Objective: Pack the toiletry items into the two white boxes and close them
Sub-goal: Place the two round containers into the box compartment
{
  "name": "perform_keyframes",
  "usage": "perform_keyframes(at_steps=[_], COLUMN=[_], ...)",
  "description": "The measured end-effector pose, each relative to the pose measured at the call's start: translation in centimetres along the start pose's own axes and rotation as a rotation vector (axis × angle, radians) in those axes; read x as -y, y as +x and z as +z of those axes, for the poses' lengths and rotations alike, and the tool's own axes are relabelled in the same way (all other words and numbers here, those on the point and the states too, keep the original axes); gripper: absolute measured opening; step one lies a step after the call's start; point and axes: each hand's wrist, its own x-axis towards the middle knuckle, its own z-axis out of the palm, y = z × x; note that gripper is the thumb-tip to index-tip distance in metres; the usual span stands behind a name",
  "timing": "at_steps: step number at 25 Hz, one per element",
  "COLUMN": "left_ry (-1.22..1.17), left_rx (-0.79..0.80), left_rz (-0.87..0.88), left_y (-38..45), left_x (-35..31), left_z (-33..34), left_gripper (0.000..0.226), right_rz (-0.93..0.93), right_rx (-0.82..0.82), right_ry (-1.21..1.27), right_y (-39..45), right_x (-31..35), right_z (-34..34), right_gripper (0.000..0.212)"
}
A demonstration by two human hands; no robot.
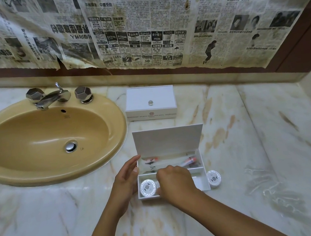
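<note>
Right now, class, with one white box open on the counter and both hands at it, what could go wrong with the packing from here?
1. One round soap sits outside the open box, against its right wall; it could get left out when the lid closes.
2. The right hand covers the front compartment, so a shove could shift the round soap already inside.
3. The left hand only rests at the box's left wall, so the box may slide.

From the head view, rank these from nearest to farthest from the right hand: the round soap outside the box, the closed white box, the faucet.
From the right hand:
1. Round soap, on the counter just right of the open box.
2. Closed white box, behind it.
3. Faucet, far left at the sink.
</note>
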Motion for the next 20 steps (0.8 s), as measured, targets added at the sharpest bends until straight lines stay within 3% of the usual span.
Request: perform_keyframes(at_steps=[8,11,16,20], left_ry=[0.009,0.009,0.007,0.018], left_rx=[0.001,-0.006,-0.009,-0.008], left_rz=[0.007,0.003,0.009,0.014], left_y=[-0.3,-0.2,-0.1,-0.1], left_x=[-0.4,-0.3,-0.2,-0.1], left_z=[0.3,0.2,0.2,0.2], left_gripper=[0.033,0.033,0.032,0.033], right_rz=[-0.028,-0.054,-0.049,-0.058], right_rx=[0.057,0.022,0.097,-0.003], right_ry=[-0.068,-0.042,0.048,0.153], right_y=[0.8,0.6,0.4,-0.4], right_x=[0.2,0.3,0.1,-0.8], right_z=[-0.5,-0.8,-0.1,-0.5], right_gripper=[0.028,0.023,0.032,0.033])
